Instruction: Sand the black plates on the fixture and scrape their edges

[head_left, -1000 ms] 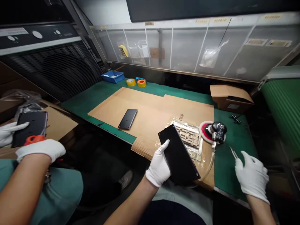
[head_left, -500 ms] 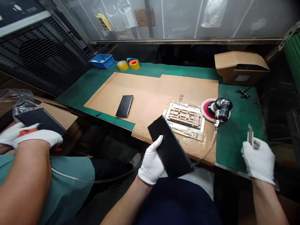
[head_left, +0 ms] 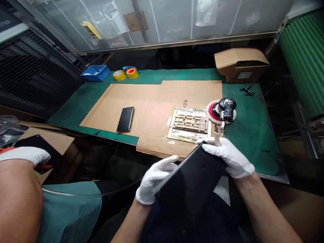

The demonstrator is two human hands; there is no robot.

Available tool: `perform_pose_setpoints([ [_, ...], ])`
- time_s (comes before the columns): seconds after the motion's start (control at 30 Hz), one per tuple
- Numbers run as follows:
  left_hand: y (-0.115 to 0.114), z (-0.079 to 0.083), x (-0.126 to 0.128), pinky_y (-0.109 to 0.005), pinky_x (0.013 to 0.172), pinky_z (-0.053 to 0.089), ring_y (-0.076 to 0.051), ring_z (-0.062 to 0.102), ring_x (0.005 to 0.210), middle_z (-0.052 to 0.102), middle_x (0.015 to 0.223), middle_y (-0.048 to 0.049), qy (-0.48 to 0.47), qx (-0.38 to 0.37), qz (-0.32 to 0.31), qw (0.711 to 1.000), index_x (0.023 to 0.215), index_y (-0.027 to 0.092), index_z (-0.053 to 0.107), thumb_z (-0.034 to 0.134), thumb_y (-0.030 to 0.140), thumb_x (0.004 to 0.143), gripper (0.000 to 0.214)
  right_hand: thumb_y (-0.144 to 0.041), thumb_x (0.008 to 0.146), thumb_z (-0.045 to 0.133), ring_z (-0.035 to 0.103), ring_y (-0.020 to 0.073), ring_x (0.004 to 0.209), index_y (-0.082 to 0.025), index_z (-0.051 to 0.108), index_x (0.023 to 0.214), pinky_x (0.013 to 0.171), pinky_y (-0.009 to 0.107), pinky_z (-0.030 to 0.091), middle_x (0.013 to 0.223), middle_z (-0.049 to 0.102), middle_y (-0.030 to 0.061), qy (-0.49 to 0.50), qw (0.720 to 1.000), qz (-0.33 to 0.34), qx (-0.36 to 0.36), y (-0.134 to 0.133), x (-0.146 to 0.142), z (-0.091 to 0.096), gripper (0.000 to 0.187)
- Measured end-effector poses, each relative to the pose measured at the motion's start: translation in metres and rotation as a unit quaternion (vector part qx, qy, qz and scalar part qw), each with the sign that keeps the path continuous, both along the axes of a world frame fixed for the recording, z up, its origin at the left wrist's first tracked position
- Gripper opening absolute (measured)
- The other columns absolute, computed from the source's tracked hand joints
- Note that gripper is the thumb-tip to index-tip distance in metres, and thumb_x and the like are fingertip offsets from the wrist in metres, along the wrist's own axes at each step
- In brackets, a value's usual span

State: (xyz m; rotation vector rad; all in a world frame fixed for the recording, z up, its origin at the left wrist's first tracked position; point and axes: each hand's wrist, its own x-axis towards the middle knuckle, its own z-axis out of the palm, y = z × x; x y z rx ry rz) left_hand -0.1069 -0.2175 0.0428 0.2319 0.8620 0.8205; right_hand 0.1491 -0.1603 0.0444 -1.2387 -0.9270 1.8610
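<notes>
A black rectangular panel [head_left: 191, 182] with small holes is held tilted in front of my body, above my lap. My left hand [head_left: 155, 180] grips its left edge, fingers stretched along the side and partly hidden behind it. At the panel's upper right corner, my right hand [head_left: 234, 158] touches it while closed around a small flat blade-like tool [head_left: 217, 137] with a beige side; its exact kind is unclear. Beyond lies a block-shaped fixture [head_left: 191, 123] on a taped board. Another black panel [head_left: 125, 119] rests on the cardboard [head_left: 149, 98].
An air sander [head_left: 224, 111] with a round pad sits right of the fixture. Tape rolls [head_left: 119, 75], a blue bin [head_left: 96, 73], and a cardboard box [head_left: 241, 65] stand along the back. At left, a co-worker's gloved hand [head_left: 27, 155] is beside another dark panel.
My right hand has come from the bench's right side to the held panel, bringing the small tool. The panel has turned and sits closer to me. The view has shifted right.
</notes>
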Motion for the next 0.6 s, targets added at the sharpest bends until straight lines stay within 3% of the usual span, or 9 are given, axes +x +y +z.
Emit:
perform_pose_setpoints([
  [0.07, 0.004, 0.011, 0.005, -0.037, 0.089, 0.058, -0.029, 0.075, 0.096, 0.077, 0.109, -0.0152, -0.019, 0.008, -0.059, 0.998, 0.127, 0.012, 0.072, 0.076, 0.052, 0.087, 0.056, -0.043, 0.075, 0.086, 0.066, 0.0197, 0.088, -0.014, 0.076, 0.104, 0.076, 0.028, 0.053, 0.099, 0.074, 0.0062, -0.052, 0.993, 0.092, 0.059, 0.015, -0.003, 0.011, 0.042],
  [0.13, 0.005, 0.021, 0.017, -0.034, 0.088, 0.058, -0.028, 0.074, 0.101, 0.077, 0.113, -0.0136, -0.005, 0.014, -0.119, 0.993, 0.125, 0.015, 0.073, 0.080, 0.051, 0.085, 0.054, -0.045, 0.078, 0.082, 0.065, 0.0202, 0.088, -0.016, 0.078, 0.104, 0.076, 0.029, 0.052, 0.097, 0.073, 0.0048, -0.097, 0.977, 0.162, 0.101, 0.026, -0.012, 0.016, 0.039],
  [0.2, 0.001, 0.028, 0.027, -0.030, 0.085, 0.058, -0.027, 0.075, 0.099, 0.077, 0.113, -0.0129, 0.039, 0.010, -0.138, 0.990, 0.121, 0.015, 0.074, 0.085, 0.038, 0.082, 0.047, -0.052, 0.088, 0.072, 0.062, 0.0185, 0.081, -0.017, 0.075, 0.098, 0.072, 0.028, 0.050, 0.089, 0.071, 0.0028, -0.116, 0.967, 0.181, 0.137, 0.031, -0.021, 0.016, 0.036],
  [0.3, -0.013, 0.035, 0.027, -0.027, 0.077, 0.059, -0.023, 0.075, 0.087, 0.078, 0.106, -0.0128, 0.092, -0.027, -0.075, 0.993, 0.116, 0.013, 0.075, 0.084, 0.035, 0.084, 0.040, -0.058, 0.100, 0.056, 0.059, 0.0169, 0.079, -0.018, 0.068, 0.091, 0.073, 0.027, 0.049, 0.085, 0.066, 0.0018, -0.174, 0.960, 0.095, 0.197, 0.017, -0.021, 0.009, 0.043],
  [0.4, -0.029, 0.038, 0.016, -0.025, 0.074, 0.058, -0.019, 0.074, 0.082, 0.078, 0.102, -0.0104, 0.127, -0.058, -0.003, 0.990, 0.112, 0.015, 0.076, 0.084, 0.037, 0.085, 0.036, -0.055, 0.106, 0.047, 0.063, 0.0180, 0.083, -0.018, 0.070, 0.096, 0.077, 0.027, 0.051, 0.090, 0.069, 0.0038, -0.240, 0.950, -0.001, 0.202, -0.023, -0.013, 0.003, 0.044],
  [0.53, -0.046, 0.039, 0.007, -0.022, 0.071, 0.058, -0.015, 0.071, 0.075, 0.078, 0.089, -0.0034, 0.166, -0.088, 0.064, 0.980, 0.100, 0.018, 0.077, 0.088, 0.044, 0.080, 0.035, -0.036, 0.103, 0.062, 0.071, 0.0200, 0.091, -0.026, 0.074, 0.128, 0.077, 0.026, 0.056, 0.110, 0.075, 0.0048, -0.264, 0.929, -0.054, 0.252, -0.094, -0.016, 0.005, 0.030],
  [0.6, -0.051, 0.039, 0.006, -0.021, 0.064, 0.056, -0.013, 0.068, 0.066, 0.075, 0.078, 0.0000, 0.186, -0.096, 0.087, 0.974, 0.097, 0.019, 0.078, 0.089, 0.049, 0.076, 0.038, -0.025, 0.099, 0.068, 0.072, 0.0189, 0.090, -0.032, 0.069, 0.137, 0.074, 0.025, 0.057, 0.110, 0.076, 0.0035, -0.251, 0.920, -0.063, 0.294, -0.121, -0.023, 0.010, 0.038],
])
